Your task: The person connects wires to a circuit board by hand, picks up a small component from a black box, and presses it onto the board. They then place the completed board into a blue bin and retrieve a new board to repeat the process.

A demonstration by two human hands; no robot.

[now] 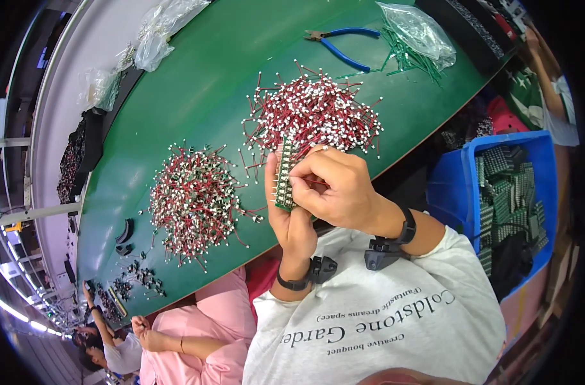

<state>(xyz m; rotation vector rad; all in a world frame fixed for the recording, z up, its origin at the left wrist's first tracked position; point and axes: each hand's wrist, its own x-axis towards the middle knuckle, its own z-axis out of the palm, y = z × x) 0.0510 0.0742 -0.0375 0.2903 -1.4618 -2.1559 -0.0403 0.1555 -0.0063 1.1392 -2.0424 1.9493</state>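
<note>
My left hand point(291, 232) is closed around a narrow green circuit board strip point(284, 174), held upright over the table edge. Rows of small pale parts run along the strip, and thin pins stick out of its left side. My right hand point(337, 187) presses thumb and forefinger together against the strip's right side. A bit of red wire point(314, 182) shows in that pinch; its tip is hidden by the fingers. Just beyond both hands lies a heap of red wires with white ends point(315, 112). Left of my left hand is another heap of red wires carrying small parts point(193, 202).
Blue-handled cutters point(347, 45) and a plastic bag of green wires point(421, 38) lie at the far right of the green table point(196, 83). A blue bin point(449, 186) full of board strips stands on my right. A person in pink point(206, 314) sits on my left.
</note>
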